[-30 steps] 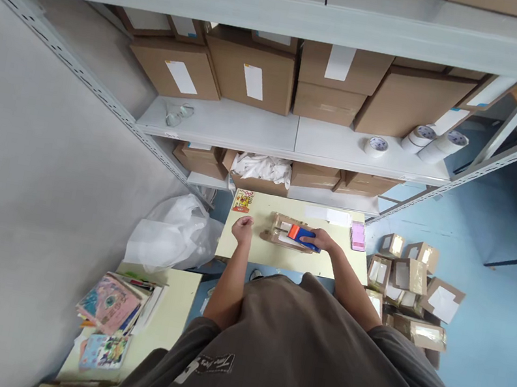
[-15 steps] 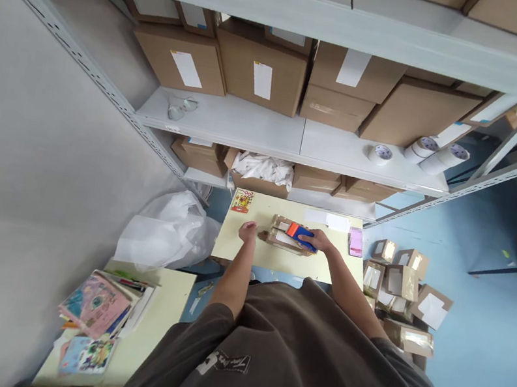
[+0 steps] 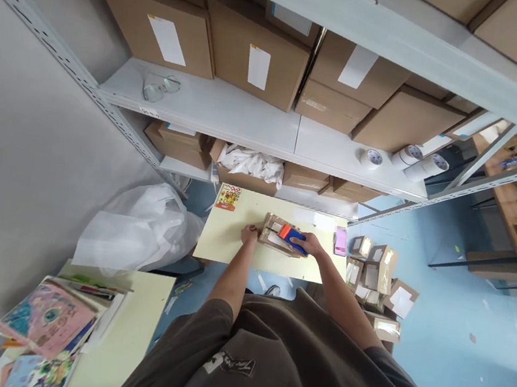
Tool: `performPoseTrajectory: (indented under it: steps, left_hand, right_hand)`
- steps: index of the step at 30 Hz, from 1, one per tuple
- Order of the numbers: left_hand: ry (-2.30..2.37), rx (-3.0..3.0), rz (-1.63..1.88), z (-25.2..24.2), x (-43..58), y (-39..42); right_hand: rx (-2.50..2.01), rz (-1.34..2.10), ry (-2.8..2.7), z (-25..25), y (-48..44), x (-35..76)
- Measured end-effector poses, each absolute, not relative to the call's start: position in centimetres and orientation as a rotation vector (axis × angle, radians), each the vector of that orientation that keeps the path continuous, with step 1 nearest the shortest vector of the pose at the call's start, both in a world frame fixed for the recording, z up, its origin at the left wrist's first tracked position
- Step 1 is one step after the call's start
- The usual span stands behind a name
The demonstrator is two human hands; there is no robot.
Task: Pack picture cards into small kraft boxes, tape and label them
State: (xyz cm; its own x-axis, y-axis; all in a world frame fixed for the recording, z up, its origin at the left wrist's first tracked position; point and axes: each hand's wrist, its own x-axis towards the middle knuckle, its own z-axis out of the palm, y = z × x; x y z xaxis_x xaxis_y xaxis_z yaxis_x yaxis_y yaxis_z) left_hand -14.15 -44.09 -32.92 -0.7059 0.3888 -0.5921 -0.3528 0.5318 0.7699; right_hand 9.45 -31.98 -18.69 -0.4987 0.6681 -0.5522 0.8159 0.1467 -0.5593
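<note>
A small cardboard box [image 3: 270, 239] with a white label lies on the pale yellow table [image 3: 224, 250] in front of me. My right hand [image 3: 312, 245] is closed around a blue and orange tape dispenser [image 3: 294, 238], which rests over the top of the box. At the box's left end is my left hand [image 3: 249, 235], its fingers curled in close against that end. Whatever those fingers hold, if anything, is too small to make out. A colourful booklet [image 3: 228, 197] lies at the table's far left corner, and a phone with a pink screen [image 3: 340, 241] at the right edge.
Shelving with large cardboard boxes [image 3: 256, 54] rises behind the table, with tape rolls [image 3: 371, 159] and glasses [image 3: 161, 89] on it. Several taped parcels [image 3: 380, 267] are piled on the floor at right. A white plastic bag [image 3: 134, 225] and a side table with books [image 3: 52, 317] are at left.
My left hand has moved in to the box's left end from slightly apart. The tape dispenser stays in my right hand over the box. The whole view has shifted and turned slightly.
</note>
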Motion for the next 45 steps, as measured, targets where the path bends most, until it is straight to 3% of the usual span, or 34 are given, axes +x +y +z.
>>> performPoseTrajectory:
  steps: [3, 6, 12, 26, 36, 45]
  left_hand:
    - [2.037, 0.260, 1.168, -32.0, -16.0, -44.8]
    - [1.871, 0.896, 1.056, -30.3, -17.8, -44.9]
    - [1.617, 1.490, 0.483, -27.7, -18.3, -42.6]
    - [1.662, 1.546, 0.288, -29.0, -18.2, -40.0]
    - [1.675, 1.559, 0.214, -28.8, -18.1, -39.8]
    - [1.729, 1.490, 0.159, -28.0, -16.6, -40.3]
  right_hand:
    - [1.459, -1.271, 2.245, -18.7, -31.8, 9.6]
    - [1.454, -1.273, 2.255, -18.7, -31.7, 9.5]
    - [1.420, -1.257, 2.272, -18.4, -31.8, 8.9]
    - [1.384, -1.129, 2.250, -19.4, -30.2, 10.3]
    - [1.480, -0.901, 2.166, -18.8, -25.5, 24.9]
    - [1.479, -0.971, 2.103, -19.0, -25.2, 27.0]
